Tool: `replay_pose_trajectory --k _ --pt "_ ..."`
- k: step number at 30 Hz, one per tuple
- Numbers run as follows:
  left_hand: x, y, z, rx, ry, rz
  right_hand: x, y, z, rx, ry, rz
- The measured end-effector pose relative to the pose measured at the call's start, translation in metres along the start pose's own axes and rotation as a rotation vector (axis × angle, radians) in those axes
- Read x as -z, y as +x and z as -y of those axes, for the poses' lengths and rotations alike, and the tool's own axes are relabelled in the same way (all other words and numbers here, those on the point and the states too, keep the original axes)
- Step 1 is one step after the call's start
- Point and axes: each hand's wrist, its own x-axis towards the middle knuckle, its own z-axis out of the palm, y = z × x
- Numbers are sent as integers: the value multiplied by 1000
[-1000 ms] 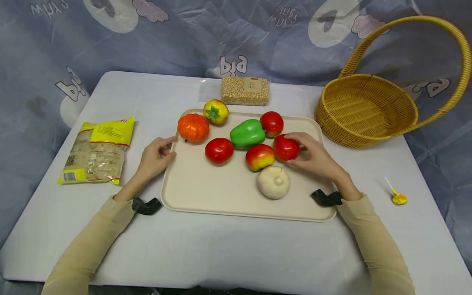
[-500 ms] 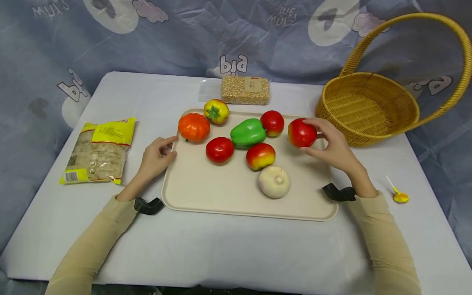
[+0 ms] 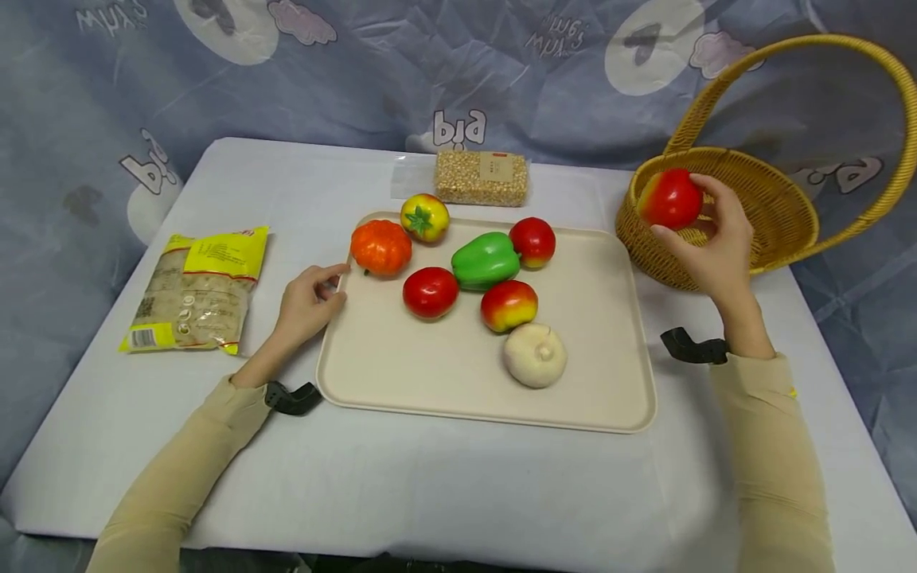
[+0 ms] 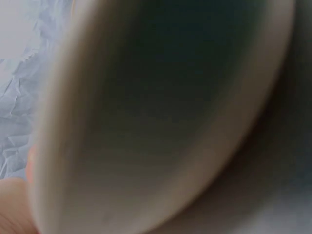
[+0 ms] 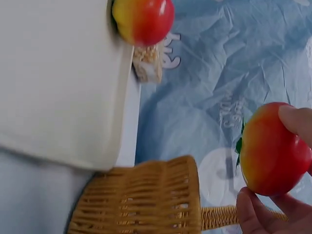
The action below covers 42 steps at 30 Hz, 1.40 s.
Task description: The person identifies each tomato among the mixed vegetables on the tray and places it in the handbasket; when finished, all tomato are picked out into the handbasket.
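My right hand [image 3: 719,231] pinches a red-and-yellow tomato [image 3: 672,199] between thumb and fingers, raised over the near left rim of the wicker basket [image 3: 781,253]. In the right wrist view the tomato [image 5: 273,151] shows a green leafy top. My left hand [image 3: 304,306] holds the left rim of the beige tray [image 3: 602,358] with thumb and forefinger. On the tray lie an orange pumpkin [image 3: 381,247], a green bell pepper [image 3: 485,261], a white garlic bulb [image 3: 534,355], and several red or red-and-yellow tomato-like pieces [image 3: 431,292]. A blurred pale shape fills most of the left wrist view.
The basket's tall handle [image 3: 899,159] arches above it. Behind the tray lies a clear pack of yellowish grains [image 3: 481,177]. A yellow-topped bag [image 3: 204,290] lies left of my left hand. A printed blue cloth [image 3: 358,87] hangs behind the table.
My right hand has lifted the tomato from the tray's right side and carried it right and away from me to above the basket. My left hand stays at the tray's rim.
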Motion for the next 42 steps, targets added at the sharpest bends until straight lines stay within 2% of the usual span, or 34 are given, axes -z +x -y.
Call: replay_pose_trajectory --k 5,9,19,28,32,42 --pt "1 0 -2 26 -6 9 9 11 -10 -82 -27 -80" --pt "1 0 -3 35 -5 13 14 18 -20 -145 -78 -110" --pt "0 0 -2 31 0 22 20 31 -57 -330 -198 -46" --pt "0 1 -2 17 10 12 36 39 -75 -432 -237 53" --pt "0 1 -2 35 8 24 45 39 -81 -438 -256 104" --pt "-1 1 0 18 2 12 52 52 -93 -443 -388 369"
